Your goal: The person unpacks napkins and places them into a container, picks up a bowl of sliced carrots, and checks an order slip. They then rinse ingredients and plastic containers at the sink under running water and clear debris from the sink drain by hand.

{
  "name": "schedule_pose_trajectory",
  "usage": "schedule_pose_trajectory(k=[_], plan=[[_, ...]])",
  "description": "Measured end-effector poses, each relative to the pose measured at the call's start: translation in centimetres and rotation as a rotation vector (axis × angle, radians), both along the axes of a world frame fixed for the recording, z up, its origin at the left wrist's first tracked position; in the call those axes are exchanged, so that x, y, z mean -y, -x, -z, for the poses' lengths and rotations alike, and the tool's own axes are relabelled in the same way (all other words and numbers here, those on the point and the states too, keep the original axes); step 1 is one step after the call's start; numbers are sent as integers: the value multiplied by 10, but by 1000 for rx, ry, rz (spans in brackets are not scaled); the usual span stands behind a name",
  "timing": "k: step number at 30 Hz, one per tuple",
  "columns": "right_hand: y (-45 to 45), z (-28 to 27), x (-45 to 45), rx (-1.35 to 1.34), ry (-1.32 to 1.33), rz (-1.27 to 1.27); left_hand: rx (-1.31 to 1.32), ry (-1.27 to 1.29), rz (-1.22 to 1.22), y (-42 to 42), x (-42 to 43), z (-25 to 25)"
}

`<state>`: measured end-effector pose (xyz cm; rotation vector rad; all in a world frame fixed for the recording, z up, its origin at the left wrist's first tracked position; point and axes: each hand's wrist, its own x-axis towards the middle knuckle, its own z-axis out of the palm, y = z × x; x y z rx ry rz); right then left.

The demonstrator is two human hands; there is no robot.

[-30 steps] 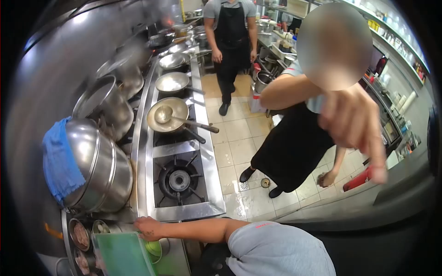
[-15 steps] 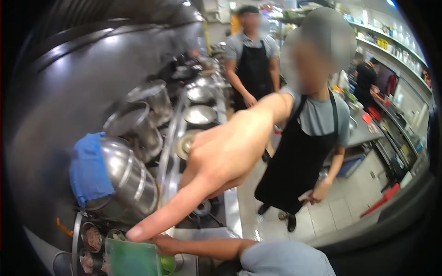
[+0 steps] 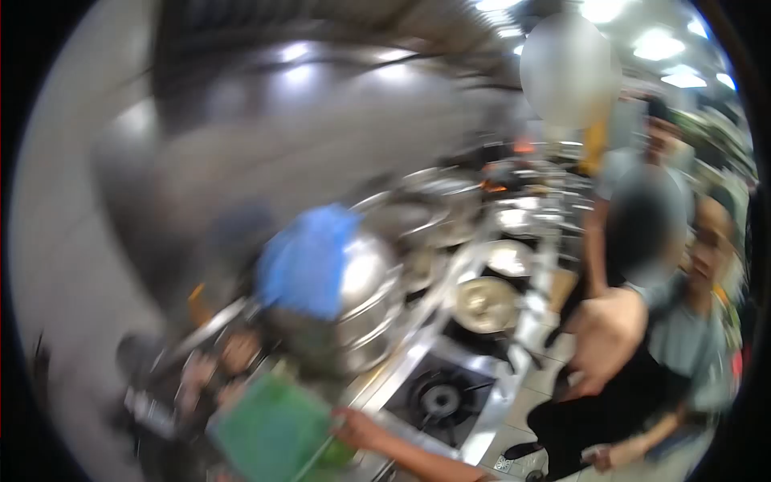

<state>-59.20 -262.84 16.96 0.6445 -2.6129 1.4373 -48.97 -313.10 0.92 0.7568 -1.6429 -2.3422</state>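
Observation:
From the bottom right, my right hand reaches in with its fingers closed at the right edge of a flat green panel. Blur hides the panel's exact kind and the details of the grip. Something brighter green shows just below my fingers. Behind the panel are small round tubs, one with pinkish contents. My left hand is out of view.
A large steel pot with a blue cloth stands past the tubs. A burner and a lidded pan line the stove. On the right, a co-worker's hand hangs over the aisle near other people.
My view has swung left, so the stove and panel sit further right. The co-worker's pointing arm has drawn back from above the panel. My right hand stays at the panel's edge.

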Motion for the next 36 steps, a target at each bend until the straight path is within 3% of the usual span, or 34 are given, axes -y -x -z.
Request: schedule_pose_trajectory(k=[1, 2, 3, 4, 5, 7, 11, 13, 14, 15, 16, 17, 19, 21, 23, 26, 28, 30, 31, 32, 34, 35, 36], plan=[[-3, -2, 0, 37, 160, -72, -204, -154, 231, -9, 40, 39], [-14, -35, 1, 112, 100, -47, 89, -59, -197, -28, 32, 36], [-11, -37, 8, -120, 91, -51, 355, 78, -247, -34, -2, -22], [-12, -40, 15, -157, 148, -82, 40, 19, -354, -43, -19, -36], [-15, -48, 26, -153, 145, -128, 201, 64, -370, -48, -14, -42], [-18, -70, 51, -214, 81, -264, 173, 201, -419, -73, -46, -100], [-14, -133, 113, -142, -42, -525, 432, 362, -200, -121, -15, -73], [-19, -197, 161, -42, -234, -587, 466, 678, -262, -149, 1, -8], [-1, -200, 189, -473, -128, -697, 578, 761, -213, -163, -2, -11], [-2, -231, 215, -457, -113, -744, 680, 848, -160, -172, -2, -11], [-4, -256, 250, -477, 59, -764, 645, 629, -177, -181, 7, 5], [-7, -287, 276, -498, 11, -780, 603, 407, -197, -192, 13, 33], [-10, -332, 337, -399, 42, -797, 645, 901, 156, -210, 32, 67], [-9, -369, 407, -545, 178, -886, 495, 933, 168, -229, 30, 43], [-9, -415, 477, -590, 241, -938, 570, 573, -155, -242, 26, 68], [-9, -464, 583, -594, 248, -904, -169, -177, -354, -293, 21, 147], [-3, -475, 650, -445, 104, -956, -36, -143, -393, -291, 24, 146], [-17, -483, 660, -368, -10, -1020, 88, -111, -439, -293, 34, 146], [-21, -487, 664, -296, -140, -1088, 118, 284, -351, -297, 41, 150], [-15, -484, 684, -298, -125, -1083, 146, 673, -254, -299, 43, 150], [-4, -479, 724, -411, -86, -1163, 329, 699, -403, -295, 18, 95], [-2, -476, 735, -527, -55, -1235, 418, 698, -475, -281, -8, 0], [-3, -474, 733, -466, -2, -1255, 424, 693, -475, -279, -11, -2]])
